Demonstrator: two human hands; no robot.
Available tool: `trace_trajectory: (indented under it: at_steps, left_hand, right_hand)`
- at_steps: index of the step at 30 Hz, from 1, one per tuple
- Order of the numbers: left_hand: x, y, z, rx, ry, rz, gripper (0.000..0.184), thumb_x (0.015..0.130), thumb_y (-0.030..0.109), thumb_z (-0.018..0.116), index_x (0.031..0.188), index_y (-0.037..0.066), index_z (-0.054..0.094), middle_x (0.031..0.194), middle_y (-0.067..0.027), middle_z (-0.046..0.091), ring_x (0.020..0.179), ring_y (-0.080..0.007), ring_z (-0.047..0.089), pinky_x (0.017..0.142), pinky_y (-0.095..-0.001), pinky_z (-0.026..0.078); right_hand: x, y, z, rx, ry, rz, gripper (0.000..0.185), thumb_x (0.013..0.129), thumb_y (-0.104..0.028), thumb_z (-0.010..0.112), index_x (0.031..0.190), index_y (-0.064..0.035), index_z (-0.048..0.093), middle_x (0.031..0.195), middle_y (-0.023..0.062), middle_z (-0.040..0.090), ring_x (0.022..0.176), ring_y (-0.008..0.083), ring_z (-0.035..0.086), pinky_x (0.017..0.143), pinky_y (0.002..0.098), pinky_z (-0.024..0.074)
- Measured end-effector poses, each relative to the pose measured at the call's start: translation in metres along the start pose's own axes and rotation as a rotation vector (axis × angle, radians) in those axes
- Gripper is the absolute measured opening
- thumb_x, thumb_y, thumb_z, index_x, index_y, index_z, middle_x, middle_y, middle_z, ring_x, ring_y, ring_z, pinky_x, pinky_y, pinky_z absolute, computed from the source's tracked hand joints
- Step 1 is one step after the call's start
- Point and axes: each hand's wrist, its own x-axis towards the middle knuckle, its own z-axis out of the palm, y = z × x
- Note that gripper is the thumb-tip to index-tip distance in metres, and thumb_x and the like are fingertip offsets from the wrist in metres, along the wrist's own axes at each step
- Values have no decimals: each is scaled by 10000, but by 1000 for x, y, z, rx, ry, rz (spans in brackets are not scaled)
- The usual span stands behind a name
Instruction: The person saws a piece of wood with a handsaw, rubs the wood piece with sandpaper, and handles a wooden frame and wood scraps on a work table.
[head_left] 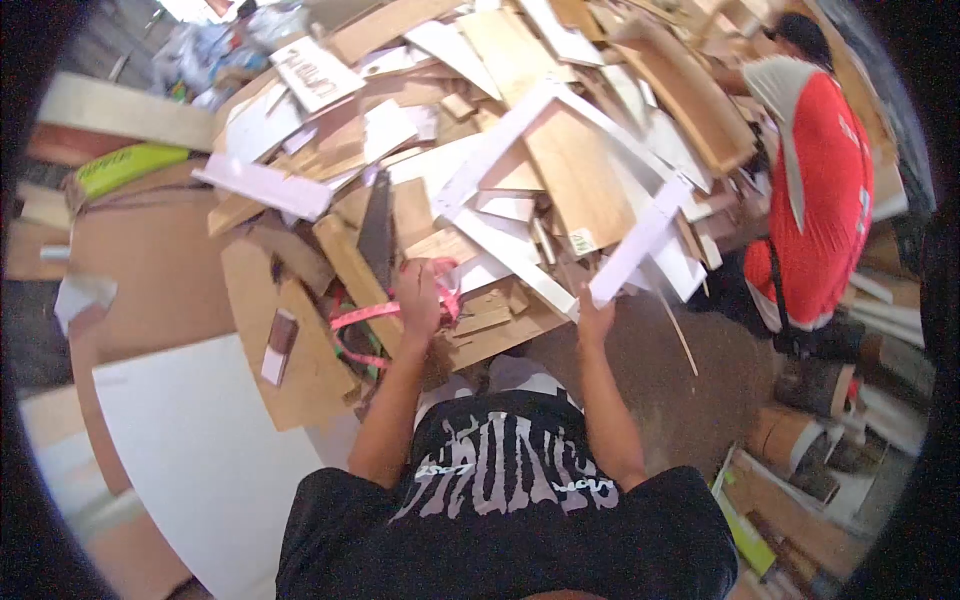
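Observation:
My left hand (420, 298) is closed around a pink tape measure (364, 316), a soft ribbon whose loops hang out to the left of the fingers. With my right hand (596, 318) I grip the near corner of a white rectangular wooden frame (640, 240). The frame tilts over the heap of boards, its far corner pointing away from me. Just beyond my left hand lies a dark handsaw-like blade (376, 225). Under the frame rests a wide light-brown board (575, 165) with a small label.
Wood offcuts cover the work surface, among them a lettered white board (315, 75) and a long wooden tray (685, 95). A person in a red and white shirt (825, 180) bends at the right. A large white panel (200, 450) lies to my left.

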Motion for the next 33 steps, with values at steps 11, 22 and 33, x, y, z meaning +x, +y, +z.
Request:
trace_trajectory:
  at_steps: [11, 22, 33]
  left_hand:
    - [-155, -8, -113, -24, 180, -710, 317, 958, 261, 565, 765, 18, 501, 651, -89, 474, 610, -251, 514, 612, -410, 426]
    - [-127, -52, -197, -136, 155, -710, 305, 901, 265, 707, 947, -22, 617, 863, -111, 696, 792, -193, 670, 741, -345, 518]
    - [-147, -108, -224, -293, -73, -645, 286, 916, 234, 685, 898, 2, 518, 873, -103, 662, 813, -204, 648, 773, -346, 513]
  right_hand:
    - [-72, -44, 13, -378, 401, -256, 761, 839, -203, 782, 1436, 34, 372, 1387, 226, 419, 1265, 332, 442, 1096, 439, 350]
    - [-229, -67, 154, -451, -788, -559, 412, 923, -284, 698, 1200, 7, 605, 1029, 199, 663, 934, 282, 679, 825, 381, 538]
    - [-313, -86, 178, -783, -641, -885, 656, 725, -323, 792, 1201, 41, 525, 1143, 266, 534, 1055, 426, 539, 898, 513, 467]
